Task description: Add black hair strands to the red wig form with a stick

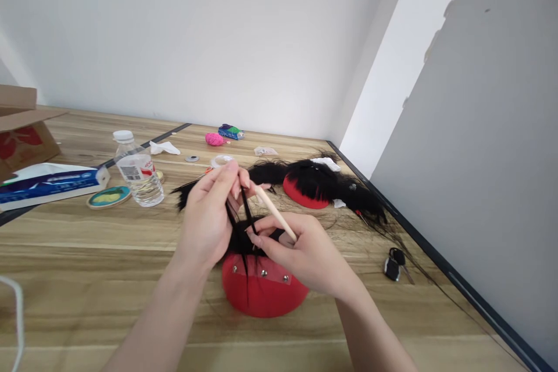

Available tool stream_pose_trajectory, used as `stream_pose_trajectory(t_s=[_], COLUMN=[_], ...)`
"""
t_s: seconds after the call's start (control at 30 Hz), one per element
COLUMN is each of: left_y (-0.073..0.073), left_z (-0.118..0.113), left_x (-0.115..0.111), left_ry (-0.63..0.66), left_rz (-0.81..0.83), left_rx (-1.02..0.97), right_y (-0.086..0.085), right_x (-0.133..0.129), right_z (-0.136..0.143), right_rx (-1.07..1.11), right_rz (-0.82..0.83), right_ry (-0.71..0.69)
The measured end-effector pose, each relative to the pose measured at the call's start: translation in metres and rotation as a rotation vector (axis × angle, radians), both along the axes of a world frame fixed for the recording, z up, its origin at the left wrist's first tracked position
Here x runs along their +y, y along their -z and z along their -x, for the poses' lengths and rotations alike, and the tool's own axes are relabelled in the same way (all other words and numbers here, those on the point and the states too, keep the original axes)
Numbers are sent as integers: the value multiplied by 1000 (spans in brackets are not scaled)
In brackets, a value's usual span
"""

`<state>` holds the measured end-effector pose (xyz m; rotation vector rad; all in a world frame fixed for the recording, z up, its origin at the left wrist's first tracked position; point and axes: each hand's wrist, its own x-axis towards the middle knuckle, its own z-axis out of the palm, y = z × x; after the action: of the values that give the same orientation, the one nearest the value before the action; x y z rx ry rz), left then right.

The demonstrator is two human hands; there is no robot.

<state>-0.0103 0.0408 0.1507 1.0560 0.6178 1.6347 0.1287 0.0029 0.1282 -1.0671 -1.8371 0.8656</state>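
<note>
Black hair (248,209) between fingers (272,247), pale stick (278,215) alongside

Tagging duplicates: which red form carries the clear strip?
The near red form, at lower centre: three metal studs dot the clear strip on its front. The far red form shows no strip.

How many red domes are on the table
2: the near red dome, front and centre; the far red dome, behind it to the right, partly covered by black hair.
</note>
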Motion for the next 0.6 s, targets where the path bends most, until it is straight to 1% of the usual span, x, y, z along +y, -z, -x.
stream_pose_trajectory(t_s=[0.07,0.13,0.2,0.27,0.33,0.37,0.4,0.47,0.53,0.6], left_y=[-4,-5,-5,-3,-2,-2,-3,-5,-6,-6], left_z=[8,17,27,39,48,51,52,49,40,27], left_x=[3,7,12,17,20,20,20,18,13,7], left_ry=[-22,-88,-206,-355,-485,-515,-517,-454,-345,-225], left_rz=[-7,-39,-84,-125,-141,-134,-128,-121,-115,-71], left_rx=[7,48,112,164,163,146,122,77,59,73], right_y=[1,1,1,0,0,0,0,-1,-2,-3], right_x=[0,0,-1,-1,-1,-1,0,0,-1,-2], right_z=[-1,-2,-3,-5,-6,-6,-6,-4,-2,1], right_rx=[-45,-72,-87,-102,-101,-91,-72,-18,33,80], right_rz=[-21,-16,-25,-51,-79,-85,-90,-99,-94,-70], right_ry=[9,6,-6,-19,-10,1,17,46,62,75])
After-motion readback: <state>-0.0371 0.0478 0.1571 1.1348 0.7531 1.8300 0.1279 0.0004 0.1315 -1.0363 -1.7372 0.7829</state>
